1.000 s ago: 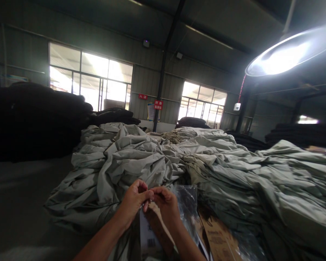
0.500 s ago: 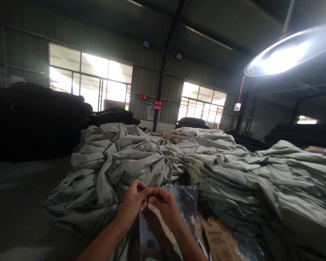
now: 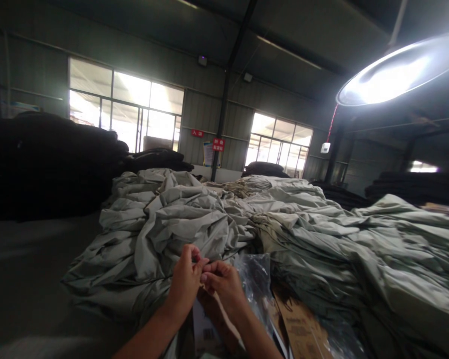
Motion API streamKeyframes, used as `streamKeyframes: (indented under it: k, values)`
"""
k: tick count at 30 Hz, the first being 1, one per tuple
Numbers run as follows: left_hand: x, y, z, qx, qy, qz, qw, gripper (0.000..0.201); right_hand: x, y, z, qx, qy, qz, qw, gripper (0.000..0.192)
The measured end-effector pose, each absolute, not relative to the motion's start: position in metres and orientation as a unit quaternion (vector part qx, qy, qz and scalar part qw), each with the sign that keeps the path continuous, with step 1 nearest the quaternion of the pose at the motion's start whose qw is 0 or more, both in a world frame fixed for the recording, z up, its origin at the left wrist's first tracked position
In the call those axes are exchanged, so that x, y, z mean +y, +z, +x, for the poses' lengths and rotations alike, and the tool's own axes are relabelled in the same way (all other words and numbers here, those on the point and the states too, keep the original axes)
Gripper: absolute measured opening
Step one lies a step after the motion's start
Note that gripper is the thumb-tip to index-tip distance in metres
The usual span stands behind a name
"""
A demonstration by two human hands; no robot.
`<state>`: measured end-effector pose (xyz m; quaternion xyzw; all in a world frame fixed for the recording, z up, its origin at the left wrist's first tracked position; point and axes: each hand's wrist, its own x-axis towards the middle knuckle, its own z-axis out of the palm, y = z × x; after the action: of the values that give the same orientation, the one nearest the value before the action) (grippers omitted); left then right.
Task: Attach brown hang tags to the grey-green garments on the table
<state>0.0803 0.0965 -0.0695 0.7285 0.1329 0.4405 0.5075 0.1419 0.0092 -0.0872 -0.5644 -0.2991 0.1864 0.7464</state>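
1. Compared with half a second ago, the left hand (image 3: pixel 185 276) stands more upright and the right hand (image 3: pixel 224 281) has drawn slightly right, so the fingertips overlap less, though they still meet or nearly meet. I judge that the close fingertip handling is still going on, with the grip being adjusted.
2. Both hands are narrow, thumbs bent in toward the fingers. Whether a small thing is pinched between them I cannot tell.
3. The nearest things lie at the near middle, just below the hands: one white label (image 3: pixel 200 319) with a barcode and, right of it, one brown card (image 3: pixel 219 319), partly hidden by the right arm.
4. Farther right, counted: one printed brown card (image 3: pixel 305 329) with a dark cord, and clear plastic in two places, one patch (image 3: pixel 256 276) beside the right hand, another (image 3: pixel 346 341) at the near right.
5. Beyond lies crumpled pale cloth in two main heaps, left (image 3: pixel 187 219) and right (image 3: pixel 359 239); its separate pieces cannot be counted.
6. On the far side: two large windows (image 3: pixel 125 107), three red signs (image 3: pixel 219 144), and one lit lamp (image 3: pixel 396 80) at right.
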Motion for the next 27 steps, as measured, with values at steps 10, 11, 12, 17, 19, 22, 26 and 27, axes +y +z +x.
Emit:
streamKeyframes:
  k: [10,11,12,17,19,22,26,27]
  values:
    - [0.097,-0.064,0.079,0.064,0.339,0.785,0.515,0.020,-0.005,-0.081,0.155,-0.339,0.062,-0.576,0.741,0.020]
    - [0.097,-0.064,0.079,0.048,0.314,0.787,0.528,0.020,-0.008,-0.080,0.159,-0.331,0.033,-0.584,0.740,0.021]
    - [0.097,-0.063,0.079,0.040,0.296,0.785,0.542,0.019,-0.010,-0.079,0.162,-0.323,0.012,-0.592,0.739,0.021]
    - [0.098,-0.059,0.079,0.064,0.287,0.758,0.583,0.017,-0.011,-0.076,0.159,-0.341,-0.002,-0.589,0.732,0.022]
    - [0.099,-0.056,0.077,0.060,0.287,0.743,0.602,0.018,-0.010,-0.075,0.155,-0.355,0.003,-0.568,0.743,0.021]
    - [0.100,-0.052,0.074,0.052,0.263,0.726,0.633,0.017,-0.012,-0.074,0.155,-0.378,0.006,-0.550,0.745,0.022]
    - [0.097,-0.051,0.073,0.045,0.246,0.721,0.647,0.017,-0.016,-0.072,0.158,-0.409,-0.018,-0.559,0.721,0.010]
    - [0.097,-0.052,0.073,0.045,0.247,0.723,0.643,0.018,-0.017,-0.072,0.158,-0.414,-0.027,-0.564,0.714,0.005]
